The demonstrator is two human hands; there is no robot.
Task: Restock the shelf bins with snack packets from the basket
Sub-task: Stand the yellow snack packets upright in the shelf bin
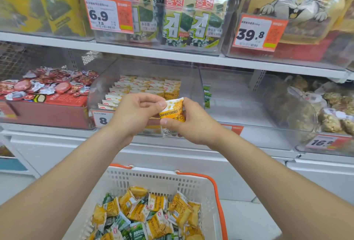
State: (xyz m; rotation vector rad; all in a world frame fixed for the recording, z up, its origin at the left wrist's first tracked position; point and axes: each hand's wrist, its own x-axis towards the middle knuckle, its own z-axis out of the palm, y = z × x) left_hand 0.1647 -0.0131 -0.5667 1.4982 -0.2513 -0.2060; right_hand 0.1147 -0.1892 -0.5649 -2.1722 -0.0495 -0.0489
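Note:
I hold a yellow snack packet (172, 112) marked "crab roe flavored" with both hands in front of the middle shelf. My left hand (134, 114) pinches its top corner. My right hand (188, 123) grips its lower part. Behind it stands a clear shelf bin (107, 78) with neat rows of the same yellow packets (141, 88). The clear bin to the right (239, 105) holds only a few green packets (206, 96) at its left wall. Below, a white basket (153, 179) with orange handles holds several yellow and green packets (149, 214).
A red tray of round red sweets (47, 86) sits left of the yellow bin. A bin of brown snacks (329, 109) is at the right. The upper shelf carries seaweed packs (178, 15) and price tags (108, 14). White cabinet fronts run below the shelf.

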